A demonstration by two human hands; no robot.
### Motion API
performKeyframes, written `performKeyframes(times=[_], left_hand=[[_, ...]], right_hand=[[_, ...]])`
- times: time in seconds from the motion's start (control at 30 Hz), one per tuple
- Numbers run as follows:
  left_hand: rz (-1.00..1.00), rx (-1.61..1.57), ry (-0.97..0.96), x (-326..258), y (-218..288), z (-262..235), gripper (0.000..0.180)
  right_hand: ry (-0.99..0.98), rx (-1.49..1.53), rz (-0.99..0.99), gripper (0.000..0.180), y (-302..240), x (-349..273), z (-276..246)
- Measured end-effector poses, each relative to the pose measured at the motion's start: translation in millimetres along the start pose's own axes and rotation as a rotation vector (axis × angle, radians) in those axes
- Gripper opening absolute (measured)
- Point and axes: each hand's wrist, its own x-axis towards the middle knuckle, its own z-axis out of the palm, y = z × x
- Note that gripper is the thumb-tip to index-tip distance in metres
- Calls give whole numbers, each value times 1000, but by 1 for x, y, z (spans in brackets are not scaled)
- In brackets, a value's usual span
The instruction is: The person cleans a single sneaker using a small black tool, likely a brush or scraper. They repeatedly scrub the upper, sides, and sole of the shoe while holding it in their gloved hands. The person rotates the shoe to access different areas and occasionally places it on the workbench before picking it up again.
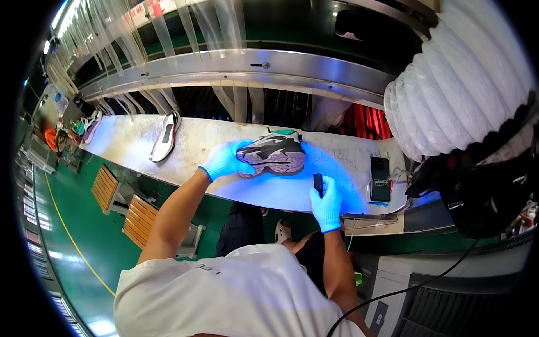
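Note:
A grey, black and white sneaker [275, 153] with a green patch at the top lies on its side on the pale bench [216, 128]. My left hand [225, 160], in a knitted glove lit blue, grips its left end. My right hand [327, 203], also gloved, is closed around a small black flashlight [318, 184] near the front edge of the bench. Blue light covers the shoe, both gloves and the bench around them. The flashlight and the shoe are apart.
A white shoe [166, 137] stands farther left on the bench, more shoes [91, 124] beyond it. A black phone [380, 177] lies on the right. Clear plastic strips [230, 28] hang at the back. A white ribbed duct [449, 84] bulges in from the right. Wooden-slat stools [140, 219] stand below.

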Motion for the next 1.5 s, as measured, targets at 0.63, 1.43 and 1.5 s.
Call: performKeyframes(times=[0.63,1.43,1.5], left_hand=[[-74,100,10,-4,14,-7,96],[369,-962,696,-56,106,-92,26],[436,-565,860,-29,175,-160,38]], right_hand=[[-318,58,-17,36,-16,10,11],[267,-31,-10,62,68,71,-9],[255,-30,16,64,72,68,-13]])
